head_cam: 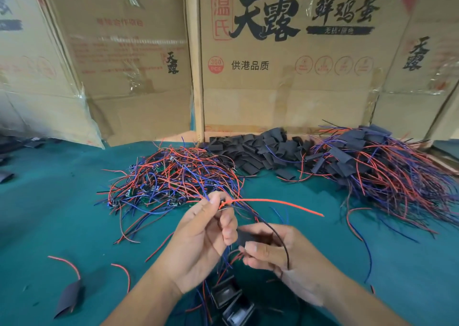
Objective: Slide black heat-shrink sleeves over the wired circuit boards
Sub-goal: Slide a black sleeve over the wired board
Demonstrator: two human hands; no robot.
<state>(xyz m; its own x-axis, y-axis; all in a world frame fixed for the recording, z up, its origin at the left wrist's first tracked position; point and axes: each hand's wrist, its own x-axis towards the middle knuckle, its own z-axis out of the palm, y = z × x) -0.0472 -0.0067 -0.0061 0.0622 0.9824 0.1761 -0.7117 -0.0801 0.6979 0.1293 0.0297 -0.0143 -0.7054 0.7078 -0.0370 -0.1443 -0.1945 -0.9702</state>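
My left hand (pixel 206 236) pinches a small wired circuit board (pixel 224 205) at its fingertips; its red wire (pixel 278 203) sticks out to the right and a black wire (pixel 280 239) loops down. My right hand (pixel 278 253), just below and to the right, grips a black heat-shrink sleeve (pixel 248 237) between thumb and fingers. The sleeve sits beside the board, apart from it. A pile of bare wired boards (pixel 171 179) lies behind my hands. Loose black sleeves (pixel 263 149) are heaped at the back centre.
A heap of sleeved boards with red and blue wires (pixel 387 167) fills the back right. One sleeved piece (pixel 70 297) lies at the front left on the green table (pixel 62 214). Cardboard boxes (pixel 285 65) wall off the back. Dark sleeved pieces (pixel 228 298) lie under my wrists.
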